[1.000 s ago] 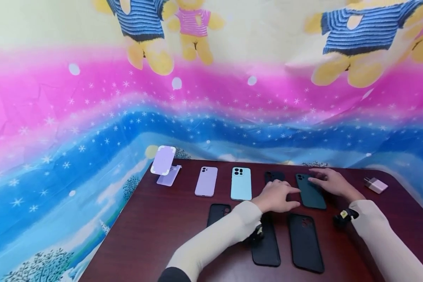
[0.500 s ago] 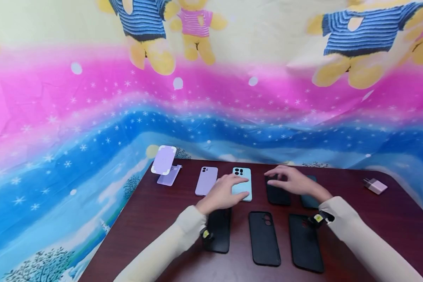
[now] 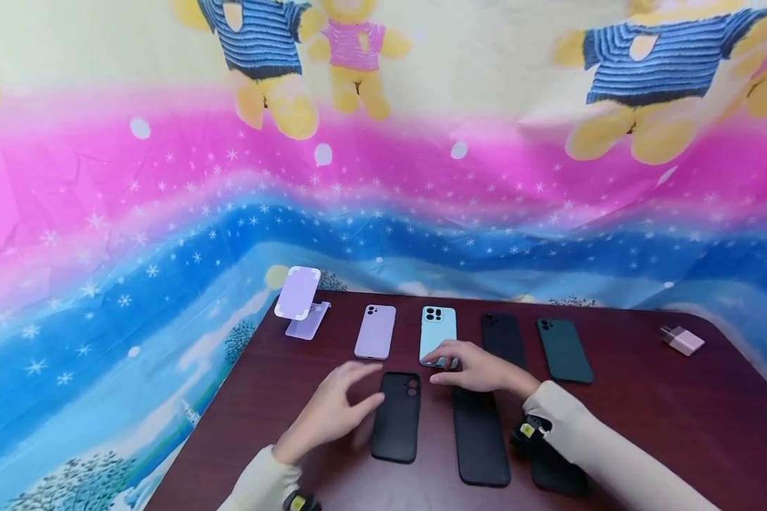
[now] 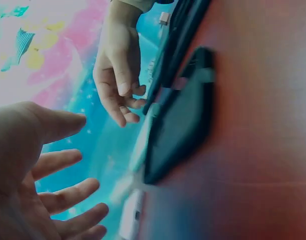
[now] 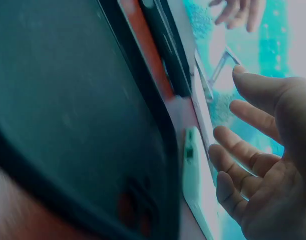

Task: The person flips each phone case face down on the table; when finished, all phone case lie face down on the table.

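Note:
My left hand (image 3: 335, 404), fingers spread and holding nothing, is at the left side of a black phone case (image 3: 396, 419) that lies inner side up. In the left wrist view that same case (image 4: 180, 125) stands out beyond the spread fingers. My right hand (image 3: 476, 365), also without a thing in it, reaches over the lower end of a mint phone case (image 3: 439, 328). A second black phone case (image 3: 481, 440) lies below that hand, and a third black phone case (image 3: 552, 465) is partly hidden under the right sleeve. In the right wrist view the relaxed fingers (image 5: 238, 155) are near the mint case.
A lavender phone case (image 3: 375, 333), a black case (image 3: 501, 333) and a dark green phone case (image 3: 565, 350) share the back row with the mint one. A lavender phone stand (image 3: 297, 292) is at the far left; a charger plug (image 3: 684, 341) lies far right. A printed curtain (image 3: 383, 234) hangs behind the table.
Both hands have swept leftward over the rows: the left from the back-row black case to the left black case, the right from the green case to the mint one. The cases stay in place.

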The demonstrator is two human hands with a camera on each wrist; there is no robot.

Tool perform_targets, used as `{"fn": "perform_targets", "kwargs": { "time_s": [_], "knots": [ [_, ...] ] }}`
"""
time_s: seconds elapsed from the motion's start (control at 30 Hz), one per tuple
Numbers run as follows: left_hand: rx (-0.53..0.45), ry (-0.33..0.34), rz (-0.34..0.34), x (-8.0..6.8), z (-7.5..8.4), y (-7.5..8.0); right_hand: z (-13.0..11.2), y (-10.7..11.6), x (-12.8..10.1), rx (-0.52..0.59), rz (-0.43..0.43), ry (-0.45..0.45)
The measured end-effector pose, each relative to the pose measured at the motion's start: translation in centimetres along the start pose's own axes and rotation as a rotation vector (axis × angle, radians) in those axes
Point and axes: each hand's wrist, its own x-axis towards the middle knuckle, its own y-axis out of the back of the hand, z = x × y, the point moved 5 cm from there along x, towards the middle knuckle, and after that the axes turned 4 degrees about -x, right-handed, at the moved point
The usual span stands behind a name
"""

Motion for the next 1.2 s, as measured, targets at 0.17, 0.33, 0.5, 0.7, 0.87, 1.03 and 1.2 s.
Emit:
{"fn": "perform_targets", "kwargs": {
  "time_s": [0.17,0.33,0.5,0.7,0.87,1.03,1.2],
  "knots": [
    [-0.011,0.046,-0.051,-4.0,-1.5,-0.7,-0.4,-2.2,-0.3,0.032,-0.029,0.009],
    [0.001,0.068,-0.075,-5.9,-1.8,-1.6,-0.8,-3.1,0.1,0.009,-0.050,0.016],
    [0.010,0.098,-0.114,-5.9,-1.6,-2.4,-0.9,-3.5,0.9,-0.072,-0.049,0.012],
    [0.068,0.107,-0.111,-5.4,-1.4,-3.2,-1.0,-3.5,1.8,-0.070,-0.053,0.005],
    [0.062,0.095,-0.061,-5.2,-0.9,-3.6,-0.9,-3.5,2.0,-0.065,-0.040,-0.026],
    [0.031,0.081,-0.034,-5.0,-1.0,-3.6,-0.8,-3.7,2.2,-0.049,-0.034,-0.035],
    [0.015,0.055,-0.033,-4.8,-1.0,-3.6,-0.9,-3.6,2.4,-0.074,-0.067,-0.024]
  ]
}}
